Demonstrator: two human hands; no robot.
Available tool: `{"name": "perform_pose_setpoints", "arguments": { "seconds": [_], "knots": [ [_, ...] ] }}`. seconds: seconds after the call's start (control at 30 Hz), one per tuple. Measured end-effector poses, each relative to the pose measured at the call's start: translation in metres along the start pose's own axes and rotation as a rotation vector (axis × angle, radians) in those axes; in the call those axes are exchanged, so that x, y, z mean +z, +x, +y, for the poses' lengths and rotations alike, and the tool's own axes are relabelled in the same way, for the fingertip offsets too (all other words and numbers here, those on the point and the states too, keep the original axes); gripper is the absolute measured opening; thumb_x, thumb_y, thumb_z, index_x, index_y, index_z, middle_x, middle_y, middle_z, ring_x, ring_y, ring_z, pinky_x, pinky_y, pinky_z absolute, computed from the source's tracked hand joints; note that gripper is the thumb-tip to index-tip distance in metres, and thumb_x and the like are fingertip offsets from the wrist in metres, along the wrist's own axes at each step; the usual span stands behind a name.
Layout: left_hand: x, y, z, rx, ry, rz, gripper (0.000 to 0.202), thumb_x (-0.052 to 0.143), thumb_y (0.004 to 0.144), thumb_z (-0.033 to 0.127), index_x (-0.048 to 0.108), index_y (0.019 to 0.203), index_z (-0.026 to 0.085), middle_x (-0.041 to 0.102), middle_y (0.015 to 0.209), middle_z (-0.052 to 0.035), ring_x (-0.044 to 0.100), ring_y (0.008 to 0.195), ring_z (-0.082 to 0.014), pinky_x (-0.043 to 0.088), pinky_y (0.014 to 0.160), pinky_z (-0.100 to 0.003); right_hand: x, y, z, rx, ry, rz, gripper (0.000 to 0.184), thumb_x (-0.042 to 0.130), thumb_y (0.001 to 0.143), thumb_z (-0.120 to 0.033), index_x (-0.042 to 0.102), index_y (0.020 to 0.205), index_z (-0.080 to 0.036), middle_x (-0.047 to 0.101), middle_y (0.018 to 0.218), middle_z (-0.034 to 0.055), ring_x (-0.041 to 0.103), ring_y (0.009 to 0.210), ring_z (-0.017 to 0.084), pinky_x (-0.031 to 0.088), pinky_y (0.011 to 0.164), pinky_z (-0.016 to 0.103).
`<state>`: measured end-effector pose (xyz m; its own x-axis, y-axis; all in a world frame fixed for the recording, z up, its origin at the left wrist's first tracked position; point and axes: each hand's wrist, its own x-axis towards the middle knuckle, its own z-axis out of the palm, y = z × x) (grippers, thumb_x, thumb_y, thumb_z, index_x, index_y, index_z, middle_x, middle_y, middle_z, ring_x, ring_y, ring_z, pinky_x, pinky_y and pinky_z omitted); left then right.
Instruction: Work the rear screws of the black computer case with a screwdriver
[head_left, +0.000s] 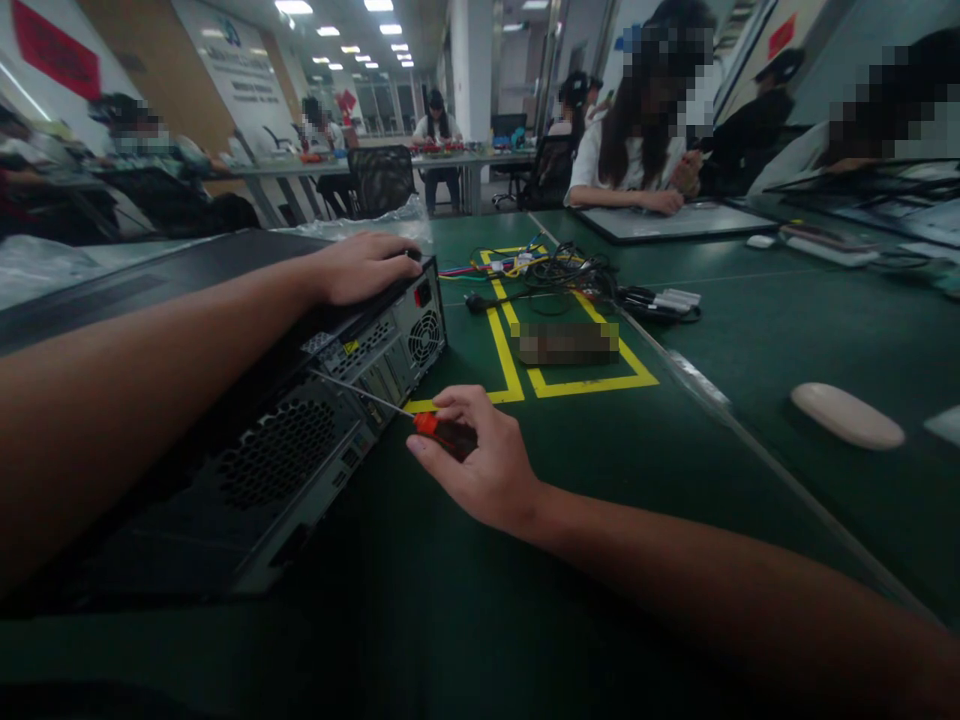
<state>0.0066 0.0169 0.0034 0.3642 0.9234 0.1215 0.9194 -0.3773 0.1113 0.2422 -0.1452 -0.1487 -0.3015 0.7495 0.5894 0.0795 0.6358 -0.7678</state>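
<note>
Left hand (367, 265) rests open-palmed atop the likely heavy, rigid computer case (300, 440); right hand (480, 465) pinches the slim screwdriver (375, 397) by its red handle, probably the surest grip.

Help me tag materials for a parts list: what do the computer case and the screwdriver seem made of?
Computer case: likely sheet metal, matte black on top, bare grey at the back, judging by punched vent holes. Screwdriver: thin glinting shaft, probably steel; red-and-black handle in the right hand looks like plastic.
</note>
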Motion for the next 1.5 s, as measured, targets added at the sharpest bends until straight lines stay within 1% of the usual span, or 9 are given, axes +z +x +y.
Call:
{"name": "perform_pose_setpoints", "arguments": {
  "seconds": [0.13, 0.27, 0.47, 0.6, 0.67, 0.8, 1.03, 1.37, 1.5],
  "knots": [
    [-0.003, -0.002, 0.001, 0.000, 0.007, -0.020, 0.089, 0.036, 0.103, 0.069, 0.067, 0.169, 0.018, 0.066, 0.174, -0.0147, 0.053, 0.166, -0.0419, 0.036, 0.142, -0.053, 0.001, 0.001, 0.002, 0.016, 0.011, -0.048, 0.015, 0.078, 0.105, -0.036, 0.069, 0.113, -0.027, 0.083, 0.105, 0.0020, 0.078, 0.087, 0.019, 0.065, 0.082, 0.034],
    [-0.005, -0.003, 0.004, 0.009, 0.014, -0.035, 0.090, 0.035, 0.105, 0.066, 0.064, 0.169, 0.009, 0.062, 0.177, -0.0210, 0.053, 0.166, -0.0434, 0.036, 0.142, -0.054, 0.002, 0.002, 0.002, 0.035, 0.027, -0.050, 0.013, 0.077, 0.106, -0.035, 0.069, 0.112, -0.027, 0.082, 0.105, 0.0020, 0.078, 0.087, 0.019, 0.065, 0.083, 0.034],
    [-0.002, -0.001, -0.002, 0.016, 0.017, -0.020, 0.090, 0.036, 0.105, 0.067, 0.065, 0.168, 0.010, 0.063, 0.175, -0.0199, 0.053, 0.166, -0.0433, 0.037, 0.142, -0.053, 0.003, 0.003, 0.002, 0.040, 0.062, -0.061, 0.014, 0.077, 0.106, -0.035, 0.068, 0.113, -0.026, 0.083, 0.108, 0.0030, 0.079, 0.090, 0.020, 0.066, 0.085, 0.035],
    [0.000, 0.001, -0.006, 0.016, -0.021, 0.005, 0.085, 0.045, 0.101, 0.070, 0.069, 0.168, 0.024, 0.070, 0.169, -0.0132, 0.057, 0.162, -0.0445, 0.040, 0.140, -0.056, 0.002, 0.003, 0.002, 0.041, 0.064, -0.064, 0.015, 0.077, 0.106, -0.036, 0.068, 0.113, -0.026, 0.083, 0.108, 0.0031, 0.079, 0.090, 0.020, 0.066, 0.086, 0.036],
    [0.000, 0.001, -0.007, 0.017, -0.029, 0.016, 0.083, 0.048, 0.099, 0.070, 0.071, 0.167, 0.027, 0.073, 0.165, -0.0118, 0.059, 0.159, -0.0462, 0.043, 0.138, -0.060, 0.002, 0.003, 0.002, 0.040, 0.057, -0.065, 0.015, 0.077, 0.106, -0.036, 0.068, 0.113, -0.026, 0.083, 0.108, 0.0033, 0.079, 0.091, 0.021, 0.066, 0.087, 0.036],
    [0.001, 0.001, -0.006, 0.017, -0.029, 0.021, 0.083, 0.049, 0.098, 0.069, 0.071, 0.167, 0.029, 0.075, 0.162, -0.0125, 0.060, 0.157, -0.0464, 0.043, 0.136, -0.062, 0.001, 0.004, 0.001, 0.041, 0.053, -0.063, 0.015, 0.077, 0.105, -0.036, 0.068, 0.113, -0.026, 0.082, 0.106, 0.0031, 0.078, 0.091, 0.021, 0.066, 0.086, 0.036],
    [0.001, 0.002, -0.006, 0.024, -0.032, 0.023, 0.083, 0.047, 0.098, 0.070, 0.073, 0.164, 0.026, 0.075, 0.162, -0.0130, 0.063, 0.155, -0.0439, 0.045, 0.135, -0.059, 0.001, 0.004, 0.001, 0.038, 0.062, -0.047, 0.016, 0.077, 0.105, -0.038, 0.068, 0.112, -0.026, 0.082, 0.104, 0.0023, 0.077, 0.087, 0.019, 0.064, 0.083, 0.035],
    [0.000, 0.001, -0.003, 0.001, -0.010, 0.008, 0.087, 0.040, 0.101, 0.069, 0.069, 0.168, 0.020, 0.070, 0.170, -0.0136, 0.059, 0.161, -0.0408, 0.041, 0.139, -0.052, 0.000, 0.005, -0.001, 0.022, 0.056, -0.044, 0.015, 0.077, 0.106, -0.037, 0.069, 0.111, -0.025, 0.081, 0.103, 0.0027, 0.077, 0.087, 0.019, 0.063, 0.084, 0.033],
    [0.000, 0.001, -0.004, 0.004, -0.025, 0.013, 0.087, 0.041, 0.100, 0.068, 0.069, 0.168, 0.023, 0.071, 0.168, -0.0120, 0.058, 0.162, -0.0423, 0.041, 0.139, -0.054, 0.000, 0.003, -0.001, 0.036, 0.010, -0.047, 0.018, 0.077, 0.107, -0.041, 0.071, 0.113, -0.026, 0.082, 0.106, 0.0033, 0.076, 0.089, 0.020, 0.063, 0.086, 0.036]
  ]
}}
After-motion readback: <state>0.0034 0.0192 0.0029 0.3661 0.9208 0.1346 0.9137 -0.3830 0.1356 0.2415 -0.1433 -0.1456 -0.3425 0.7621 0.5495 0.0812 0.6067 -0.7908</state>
